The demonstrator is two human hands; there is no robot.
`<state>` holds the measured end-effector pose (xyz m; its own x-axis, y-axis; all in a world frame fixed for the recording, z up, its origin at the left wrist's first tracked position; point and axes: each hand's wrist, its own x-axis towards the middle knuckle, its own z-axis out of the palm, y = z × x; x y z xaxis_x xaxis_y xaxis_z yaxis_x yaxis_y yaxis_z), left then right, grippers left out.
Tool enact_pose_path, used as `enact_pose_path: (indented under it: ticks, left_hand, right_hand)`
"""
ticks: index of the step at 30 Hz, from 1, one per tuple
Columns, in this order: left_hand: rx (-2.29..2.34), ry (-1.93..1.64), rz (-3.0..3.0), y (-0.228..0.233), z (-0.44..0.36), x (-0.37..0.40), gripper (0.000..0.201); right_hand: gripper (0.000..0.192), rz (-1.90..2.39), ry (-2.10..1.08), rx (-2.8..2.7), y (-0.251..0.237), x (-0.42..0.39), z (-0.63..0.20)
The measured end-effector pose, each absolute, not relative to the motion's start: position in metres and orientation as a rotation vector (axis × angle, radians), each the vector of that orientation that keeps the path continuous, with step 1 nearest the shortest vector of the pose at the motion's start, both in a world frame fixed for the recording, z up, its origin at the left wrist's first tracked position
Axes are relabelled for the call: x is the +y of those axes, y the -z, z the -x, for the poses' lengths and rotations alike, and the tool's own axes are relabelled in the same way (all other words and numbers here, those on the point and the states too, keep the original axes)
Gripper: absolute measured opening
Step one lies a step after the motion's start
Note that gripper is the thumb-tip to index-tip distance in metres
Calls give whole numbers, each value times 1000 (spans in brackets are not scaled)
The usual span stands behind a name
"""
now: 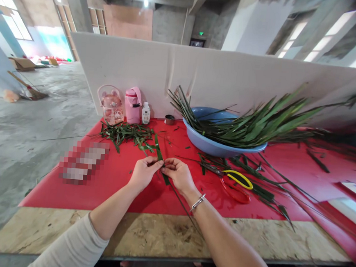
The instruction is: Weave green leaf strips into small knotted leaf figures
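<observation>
The left hand and right hand are pinching one long green leaf between closed fingertips, over the red mat near the table's front edge. Judging by this, keeping the pinches close together should steady the strip.

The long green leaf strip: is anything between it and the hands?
Nothing visible: the left hand and right hand both pinch the long green leaf strip directly, above the red table cover.
</observation>
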<state>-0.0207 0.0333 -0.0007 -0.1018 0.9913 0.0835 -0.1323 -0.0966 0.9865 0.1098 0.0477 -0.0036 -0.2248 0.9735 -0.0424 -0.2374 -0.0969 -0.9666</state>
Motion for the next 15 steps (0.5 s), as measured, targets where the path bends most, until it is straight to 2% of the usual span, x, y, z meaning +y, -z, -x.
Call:
enact_pose_path:
  ticks: [2,6,9,11,14,15]
  left_hand:
    - [1175,-1447,-1189,-2,20,30,18]
    - [1361,-1572,-1309,-10,20,24,17]
    - [1433,-1613,-1337,-13,21,26,18]
    - [1488,-1618,-1332,-12,21,29,14]
    - [1514,-1557,-1428,-11,19,33,6]
    - [1499,-1526,-1471,-11,19,34,7]
  right_hand:
    - [33,954,-1496,-1199,5,46,-108]
    - [19,944,-1297,-1468,9,43,-106]
    - [39,965,-1199,-1506,10,44,-107]
    - [42,948,-1248,-1410,9,47,-110]
    - [24,883,-1490,-1073,6,54,-117]
    - [23,867,-1564,-973,5,57,-120]
